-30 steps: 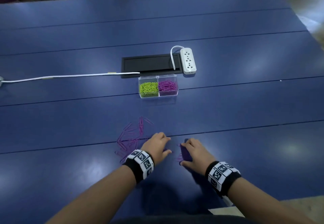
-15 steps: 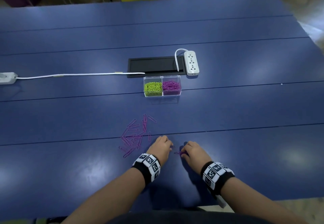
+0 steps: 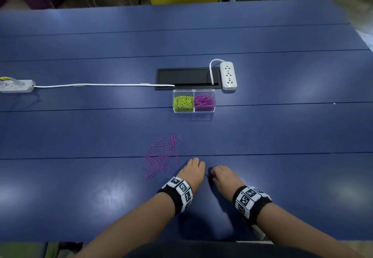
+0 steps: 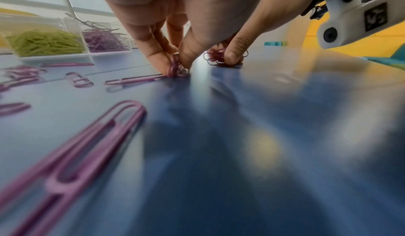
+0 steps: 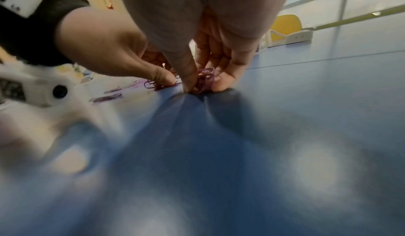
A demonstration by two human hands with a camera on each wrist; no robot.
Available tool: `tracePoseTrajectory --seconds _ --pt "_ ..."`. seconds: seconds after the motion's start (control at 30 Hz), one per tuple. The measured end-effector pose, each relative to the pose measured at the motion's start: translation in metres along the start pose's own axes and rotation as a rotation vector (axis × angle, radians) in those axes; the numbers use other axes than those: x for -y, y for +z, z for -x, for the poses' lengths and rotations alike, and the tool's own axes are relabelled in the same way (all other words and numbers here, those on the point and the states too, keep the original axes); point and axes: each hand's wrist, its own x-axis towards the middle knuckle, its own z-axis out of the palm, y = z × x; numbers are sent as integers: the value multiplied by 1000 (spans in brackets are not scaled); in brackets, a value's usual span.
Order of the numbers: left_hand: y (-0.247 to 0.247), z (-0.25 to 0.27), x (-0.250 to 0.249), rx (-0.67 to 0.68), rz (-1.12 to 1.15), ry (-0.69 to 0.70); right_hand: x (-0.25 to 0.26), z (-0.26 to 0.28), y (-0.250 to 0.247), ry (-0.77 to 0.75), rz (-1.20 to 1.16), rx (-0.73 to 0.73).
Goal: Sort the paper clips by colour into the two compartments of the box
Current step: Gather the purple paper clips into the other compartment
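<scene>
A clear two-compartment box (image 3: 213, 110) stands mid-table, with green clips (image 3: 183, 103) in its left half and purple clips (image 3: 203, 102) in its right. Several loose purple clips (image 3: 160, 156) lie scattered nearer me, left of my hands. My left hand (image 4: 178, 68) is fingertips-down on the table and pinches a purple clip (image 4: 175, 64). Right beside it, my right hand (image 5: 201, 87) grips a small bunch of purple clips (image 5: 206, 79) against the table. In the head view both hands (image 3: 193, 169) (image 3: 222, 175) almost touch.
A black recessed panel (image 3: 187, 78) and a white power strip (image 3: 228, 75) sit just behind the box. A white cable (image 3: 101, 85) runs left to another power strip (image 3: 16, 86). Coloured chairs stand beyond the blue table's far edge (image 3: 181, 5).
Both hands have drawn closer together and moved slightly away from me. The head view has shifted, so the box and loose clips appear further right.
</scene>
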Motion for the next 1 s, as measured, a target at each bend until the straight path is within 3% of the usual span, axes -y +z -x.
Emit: tracePoseTrajectory --seconds 0.07,0.17,0.3,0.37,0.47,0.53,0.6,0.73,0.8,0.87,1.0 --pt "-5 2 3 -31 64 11 -2 -4 -3 86 -117 -18" --pt "-9 -3 24 -49 278 -100 -5 -14 -10 217 -357 -95" --pt "-22 -13 59 -343 790 -420 -1 -29 -25 339 -862 -25" --pt "-32 -21 78 -402 1044 -561 6 -40 -33 409 -1114 -11" --pt "-49 -34 98 -386 1455 -698 21 -54 -45 427 -1315 28" --pt "-55 -43 111 -361 1647 -782 28 -64 -51 388 -1260 53" --pt "-58 -49 119 -312 1604 -826 34 -72 -55 334 -1038 83" --pt "-61 -56 120 -179 851 -730 42 -75 -46 82 -278 146" --pt "-57 -59 117 -173 655 -705 43 -67 -39 -16 -38 221" --pt "-53 -62 113 -124 555 -700 41 -63 -34 -74 116 291" --pt "-50 -65 105 -58 471 -716 38 -60 -27 -53 134 315"
